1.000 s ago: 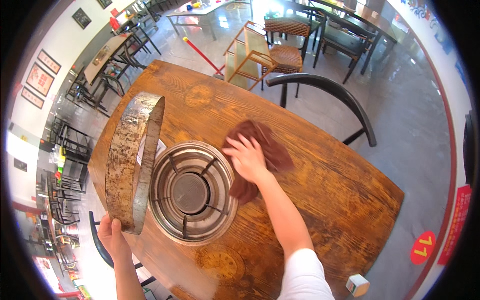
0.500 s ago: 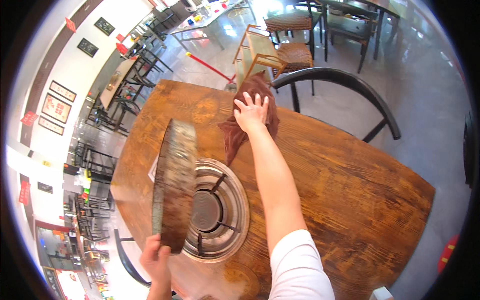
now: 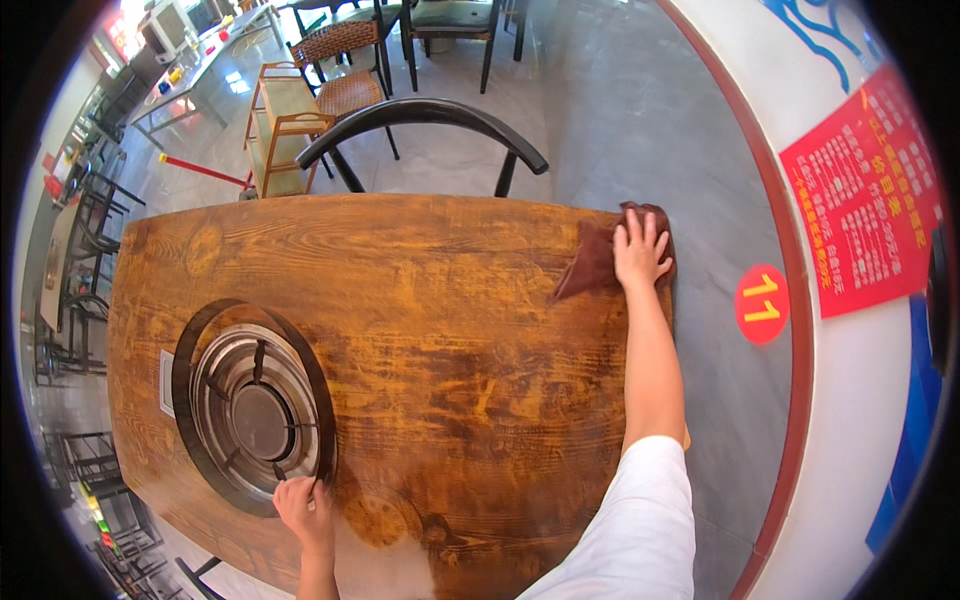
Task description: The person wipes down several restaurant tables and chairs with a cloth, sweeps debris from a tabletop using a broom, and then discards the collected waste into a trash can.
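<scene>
Close to the near left of the brown wooden table (image 3: 470, 380), my left hand (image 3: 303, 510) is closed on the near edge of a dark ring (image 3: 181, 380). The ring surrounds a round metal gas burner (image 3: 262, 422) set into the tabletop; whether it lies fully flat I cannot tell. My right hand (image 3: 642, 252) reaches to the table's far right corner. Its fingers are spread and lie flat on a crumpled brown cloth (image 3: 588, 262), which partly hangs at the corner.
A black chair with a curved back (image 3: 430, 110) stands at the far edge. Beyond it are a wooden cart (image 3: 285, 150), a woven chair (image 3: 345, 75) and a red pole (image 3: 205, 170). A white wall with a red poster (image 3: 860, 190) rises on the right.
The ring, held up on edge before, has come down around the burner with my left hand still on it. My right hand and the cloth have moved right to the corner. The view has turned right.
</scene>
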A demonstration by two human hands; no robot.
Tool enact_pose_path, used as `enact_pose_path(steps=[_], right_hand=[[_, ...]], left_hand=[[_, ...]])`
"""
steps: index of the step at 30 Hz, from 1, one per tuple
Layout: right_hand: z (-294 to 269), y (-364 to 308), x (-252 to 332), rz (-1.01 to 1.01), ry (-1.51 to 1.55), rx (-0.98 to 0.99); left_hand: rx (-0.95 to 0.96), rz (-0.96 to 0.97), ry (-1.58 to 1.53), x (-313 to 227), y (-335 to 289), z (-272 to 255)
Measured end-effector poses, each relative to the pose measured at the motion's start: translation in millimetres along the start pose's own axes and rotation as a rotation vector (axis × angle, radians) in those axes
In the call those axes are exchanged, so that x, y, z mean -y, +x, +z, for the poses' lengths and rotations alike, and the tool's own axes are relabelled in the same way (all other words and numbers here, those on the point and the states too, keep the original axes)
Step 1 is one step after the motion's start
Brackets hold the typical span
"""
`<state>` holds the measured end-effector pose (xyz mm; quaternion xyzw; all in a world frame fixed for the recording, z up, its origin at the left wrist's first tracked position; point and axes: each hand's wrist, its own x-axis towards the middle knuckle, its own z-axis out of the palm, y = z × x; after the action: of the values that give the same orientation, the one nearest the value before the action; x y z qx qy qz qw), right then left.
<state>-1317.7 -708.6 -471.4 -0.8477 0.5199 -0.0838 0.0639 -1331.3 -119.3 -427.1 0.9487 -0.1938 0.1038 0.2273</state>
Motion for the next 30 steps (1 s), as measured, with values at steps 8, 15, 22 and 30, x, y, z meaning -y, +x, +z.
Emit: enact_pose_path(steps=[8,15,22,30], right_hand=[[-3,-73,-2,0.177,0.052,0.051],[-17,-200,-5,-0.005,0.120,0.018],[-53,-442,-78,-0.319,0.129,0.051],[-101,-639,-144,-0.386,0.184,0.179]], left_hand=[[0.126,0.083,0.225,3,-10,-27],[0.087,0.163,0.098,-14,-57,-68],[0.131,0.257,-0.047,-42,-150,-108],[0.283,0.310,-0.175,-36,-258,-129]])
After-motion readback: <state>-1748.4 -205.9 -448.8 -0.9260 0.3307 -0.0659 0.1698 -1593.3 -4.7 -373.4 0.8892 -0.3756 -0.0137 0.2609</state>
